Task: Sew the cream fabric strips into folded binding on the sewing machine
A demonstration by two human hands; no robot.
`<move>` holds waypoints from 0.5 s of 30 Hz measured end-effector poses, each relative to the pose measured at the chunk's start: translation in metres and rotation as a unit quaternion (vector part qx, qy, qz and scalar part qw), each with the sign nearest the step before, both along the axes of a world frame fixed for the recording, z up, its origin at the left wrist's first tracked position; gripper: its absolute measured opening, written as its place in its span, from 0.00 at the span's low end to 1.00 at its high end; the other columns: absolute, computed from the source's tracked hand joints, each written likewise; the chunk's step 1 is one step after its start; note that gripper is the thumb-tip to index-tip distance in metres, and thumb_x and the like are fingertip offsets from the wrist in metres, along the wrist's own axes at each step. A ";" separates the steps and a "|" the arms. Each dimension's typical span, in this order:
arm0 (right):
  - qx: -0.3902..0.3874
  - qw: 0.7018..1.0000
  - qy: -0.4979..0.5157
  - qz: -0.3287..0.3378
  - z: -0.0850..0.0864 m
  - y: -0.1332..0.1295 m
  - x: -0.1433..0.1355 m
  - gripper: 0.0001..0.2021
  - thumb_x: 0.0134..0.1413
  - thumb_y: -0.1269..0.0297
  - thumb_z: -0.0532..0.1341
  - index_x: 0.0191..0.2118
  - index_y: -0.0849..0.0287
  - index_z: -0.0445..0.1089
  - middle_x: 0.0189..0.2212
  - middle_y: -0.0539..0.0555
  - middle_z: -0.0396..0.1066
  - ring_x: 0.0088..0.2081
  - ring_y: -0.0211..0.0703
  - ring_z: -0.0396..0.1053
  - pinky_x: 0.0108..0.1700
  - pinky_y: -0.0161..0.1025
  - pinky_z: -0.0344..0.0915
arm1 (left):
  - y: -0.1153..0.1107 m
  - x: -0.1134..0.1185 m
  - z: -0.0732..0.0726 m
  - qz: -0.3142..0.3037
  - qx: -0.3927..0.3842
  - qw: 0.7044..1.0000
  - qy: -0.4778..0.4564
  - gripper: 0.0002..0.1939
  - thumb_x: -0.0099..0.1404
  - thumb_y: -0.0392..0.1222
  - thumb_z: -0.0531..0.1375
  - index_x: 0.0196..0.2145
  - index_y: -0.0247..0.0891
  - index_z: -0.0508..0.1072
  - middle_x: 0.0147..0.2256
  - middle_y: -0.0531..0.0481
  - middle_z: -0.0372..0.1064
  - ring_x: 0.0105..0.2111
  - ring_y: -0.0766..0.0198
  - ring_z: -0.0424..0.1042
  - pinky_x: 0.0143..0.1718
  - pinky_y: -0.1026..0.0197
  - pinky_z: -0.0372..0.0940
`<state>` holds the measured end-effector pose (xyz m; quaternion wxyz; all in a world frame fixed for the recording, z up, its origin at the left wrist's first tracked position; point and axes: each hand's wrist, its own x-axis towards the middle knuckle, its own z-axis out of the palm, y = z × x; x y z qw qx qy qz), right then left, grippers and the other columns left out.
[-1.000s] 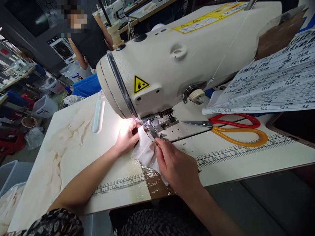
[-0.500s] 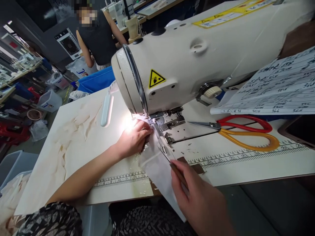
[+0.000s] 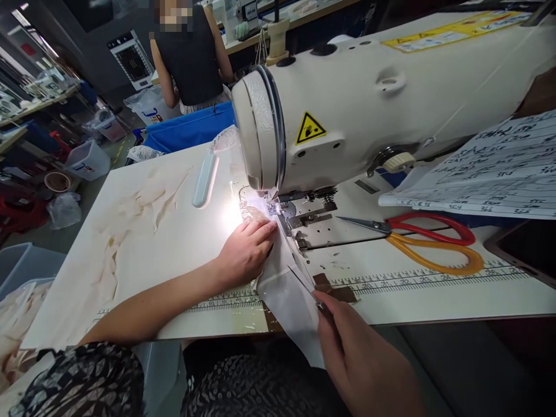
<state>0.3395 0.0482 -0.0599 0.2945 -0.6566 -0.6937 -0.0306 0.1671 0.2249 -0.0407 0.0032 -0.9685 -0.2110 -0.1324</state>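
Note:
A cream sewing machine [image 3: 330, 121] stands over the white table, its lamp lighting the needle area. My left hand [image 3: 247, 250] presses sheer white fabric [image 3: 289, 298] beside the presser foot, fingers together on the cloth. The fabric runs from the needle area down over the table's front edge. My right hand [image 3: 362, 353] is closed around the handle of a thin pointed awl [image 3: 304, 284], whose tip is over the fabric, below the needle. Whether the tip touches the cloth I cannot tell.
Scissors [image 3: 430, 240] with red and orange handles lie right of the needle, near a phone [image 3: 527, 249] and written sheets [image 3: 482, 168]. A pale blue tool [image 3: 205, 179] and fabric scraps [image 3: 152, 200] are on the left. A person [image 3: 189, 58] stands behind a blue cloth bin [image 3: 186, 130].
The view has shifted, so the machine appears further right. My right hand has drawn the awl back from the needle area. My left hand stays on the fabric, its fingers now flatter.

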 end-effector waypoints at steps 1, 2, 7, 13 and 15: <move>0.003 1.000 -0.005 0.000 0.001 0.001 0.000 0.12 0.70 0.67 0.50 0.52 0.58 0.66 0.36 0.52 0.79 0.31 0.41 0.78 0.32 0.34 0.71 | 0.001 0.000 -0.001 0.002 0.000 1.000 0.005 0.22 0.71 0.31 0.47 0.59 0.26 0.67 0.58 0.34 0.66 0.58 0.48 0.65 0.53 0.43 0.71; 0.006 1.000 -0.010 0.000 0.002 0.002 -0.001 0.12 0.70 0.67 0.49 0.51 0.59 0.66 0.36 0.52 0.79 0.31 0.40 0.78 0.31 0.34 0.71 | 0.002 0.000 -0.002 0.003 0.003 1.000 0.009 0.22 0.71 0.31 0.47 0.58 0.26 0.67 0.59 0.34 0.67 0.58 0.48 0.65 0.53 0.43 0.70; 0.029 0.999 -0.044 -0.005 0.009 0.009 -0.005 0.12 0.71 0.69 0.47 0.49 0.61 0.66 0.34 0.52 0.79 0.29 0.39 0.77 0.27 0.33 0.68 | 0.005 0.001 -0.002 0.017 0.001 1.000 0.021 0.22 0.71 0.34 0.47 0.59 0.26 0.68 0.60 0.34 0.66 0.59 0.46 0.65 0.55 0.41 0.68; 0.031 0.998 -0.048 -0.004 0.004 0.014 -0.004 0.12 0.71 0.68 0.48 0.50 0.60 0.67 0.37 0.52 0.79 0.32 0.38 0.77 0.27 0.32 0.67 | 0.003 -0.001 0.008 0.024 -0.053 0.998 0.019 0.25 0.71 0.41 0.46 0.60 0.27 0.67 0.62 0.32 0.63 0.60 0.43 0.63 0.56 0.39 0.66; 0.035 0.999 -0.038 -0.011 0.002 0.015 -0.004 0.12 0.71 0.67 0.49 0.50 0.59 0.68 0.36 0.52 0.79 0.31 0.38 0.77 0.26 0.32 0.66 | 0.002 0.000 0.009 0.027 -0.058 0.998 0.021 0.27 0.73 0.45 0.44 0.60 0.27 0.68 0.62 0.32 0.62 0.61 0.42 0.63 0.56 0.39 0.66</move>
